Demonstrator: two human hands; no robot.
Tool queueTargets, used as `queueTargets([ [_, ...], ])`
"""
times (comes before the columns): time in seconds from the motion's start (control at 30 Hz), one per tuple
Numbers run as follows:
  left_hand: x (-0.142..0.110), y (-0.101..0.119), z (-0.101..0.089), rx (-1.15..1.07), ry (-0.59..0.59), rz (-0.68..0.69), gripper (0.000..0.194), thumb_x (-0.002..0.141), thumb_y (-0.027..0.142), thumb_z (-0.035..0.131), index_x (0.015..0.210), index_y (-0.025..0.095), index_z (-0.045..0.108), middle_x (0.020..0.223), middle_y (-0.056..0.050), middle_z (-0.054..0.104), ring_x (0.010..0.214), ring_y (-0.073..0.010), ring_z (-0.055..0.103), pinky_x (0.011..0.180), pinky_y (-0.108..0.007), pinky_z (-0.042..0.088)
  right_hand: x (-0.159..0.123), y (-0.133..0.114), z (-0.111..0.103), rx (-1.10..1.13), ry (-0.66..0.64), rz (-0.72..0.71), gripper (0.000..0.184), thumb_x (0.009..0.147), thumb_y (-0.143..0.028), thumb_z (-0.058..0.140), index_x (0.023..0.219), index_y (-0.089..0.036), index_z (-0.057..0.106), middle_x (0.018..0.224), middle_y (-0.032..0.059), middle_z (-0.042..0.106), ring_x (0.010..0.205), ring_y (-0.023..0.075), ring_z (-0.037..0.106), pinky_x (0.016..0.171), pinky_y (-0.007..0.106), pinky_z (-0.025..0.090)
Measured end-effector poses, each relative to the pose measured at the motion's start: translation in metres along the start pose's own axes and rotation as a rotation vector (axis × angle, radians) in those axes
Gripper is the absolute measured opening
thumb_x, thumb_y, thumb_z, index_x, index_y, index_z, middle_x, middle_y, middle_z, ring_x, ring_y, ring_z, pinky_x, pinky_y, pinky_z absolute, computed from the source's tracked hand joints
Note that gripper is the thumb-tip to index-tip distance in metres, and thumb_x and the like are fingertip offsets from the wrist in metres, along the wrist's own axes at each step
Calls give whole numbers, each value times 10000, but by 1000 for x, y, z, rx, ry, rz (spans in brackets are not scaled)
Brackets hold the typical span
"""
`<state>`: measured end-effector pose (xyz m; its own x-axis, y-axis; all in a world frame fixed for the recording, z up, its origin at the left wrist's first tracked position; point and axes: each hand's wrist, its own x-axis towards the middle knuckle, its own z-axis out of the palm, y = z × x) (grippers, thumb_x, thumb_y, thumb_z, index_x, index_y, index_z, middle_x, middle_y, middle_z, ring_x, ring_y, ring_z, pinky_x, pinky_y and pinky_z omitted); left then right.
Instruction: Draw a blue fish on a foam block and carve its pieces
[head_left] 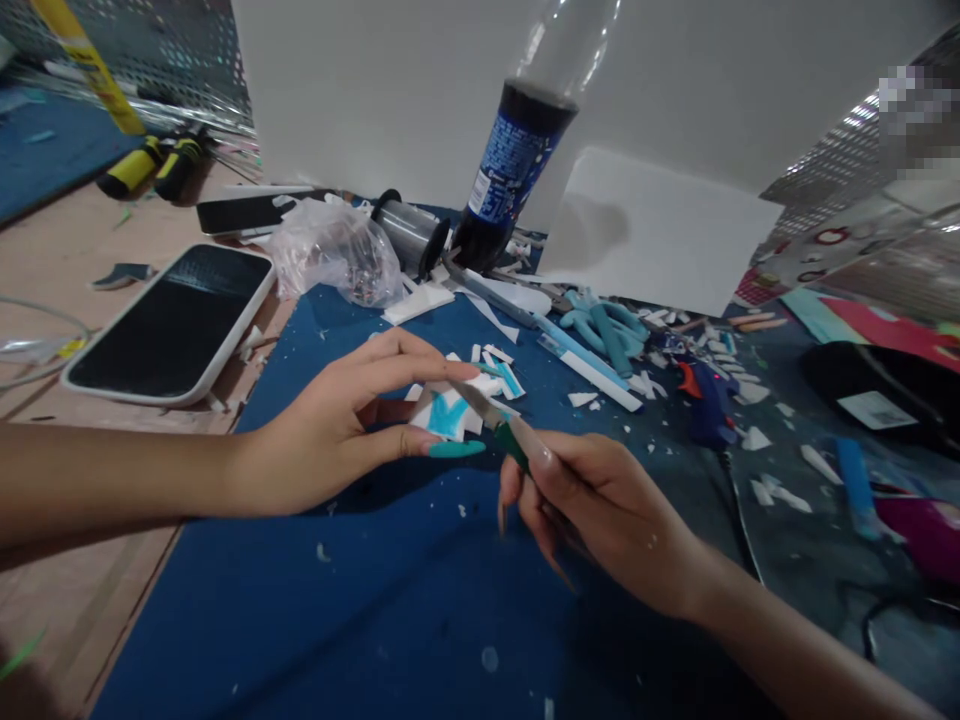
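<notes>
My left hand (pixel 341 430) pinches a small white and blue foam piece (pixel 448 413) between thumb and fingers, just above the blue cutting mat (pixel 360 600). My right hand (pixel 600 510) grips a craft knife (pixel 499 425) with a green collar, its blade laid against the foam piece. Both hands meet near the middle of the mat.
Foam scraps (pixel 495 372) lie scattered behind my hands. A cola bottle (pixel 517 160), tape roll (pixel 409 232), plastic bag (pixel 334 250), white foam sheet (pixel 652 235), blue glue gun (pixel 705 400) and teal foam shapes (pixel 607 325) stand further back. A phone (pixel 172 320) lies left.
</notes>
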<state>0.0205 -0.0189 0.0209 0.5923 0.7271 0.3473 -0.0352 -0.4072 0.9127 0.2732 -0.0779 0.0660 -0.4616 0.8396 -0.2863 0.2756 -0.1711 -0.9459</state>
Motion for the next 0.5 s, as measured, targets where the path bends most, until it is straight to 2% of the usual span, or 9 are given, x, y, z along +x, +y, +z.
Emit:
queueTargets([
  [0.13,2,0,0,-91,-6,16,449,967,158,803,1350,386,747,1228,-32,647,1168,-169,685,934,-187,644,0,1,0,-93,4,8,637,1059,-746,440,812,-188,625,474,-30,542,373,92,463,402,223,301],
  [0.27,2,-2,1,-158,-14,-1,462,936,129,832,1325,368,760,1284,-40,664,1168,-176,707,984,-226,651,0,0,2,-95,-11,25,626,1059,-746,429,800,-202,600,439,-58,479,351,93,421,402,226,323],
  [0.4,3,-2,2,-189,-19,-23,450,912,125,852,1294,350,773,1284,-43,689,1149,-187,727,945,-236,671,-1,1,5,-109,1,-5,600,1070,-727,426,797,-215,580,444,-70,462,356,93,428,405,222,345],
  [0.5,4,-1,3,-180,-19,-33,378,915,171,860,1247,333,781,1250,-44,716,1127,-204,746,916,-270,690,-2,1,7,-108,-8,25,616,1058,-755,417,787,-222,567,438,-72,442,354,95,423,397,223,335],
])
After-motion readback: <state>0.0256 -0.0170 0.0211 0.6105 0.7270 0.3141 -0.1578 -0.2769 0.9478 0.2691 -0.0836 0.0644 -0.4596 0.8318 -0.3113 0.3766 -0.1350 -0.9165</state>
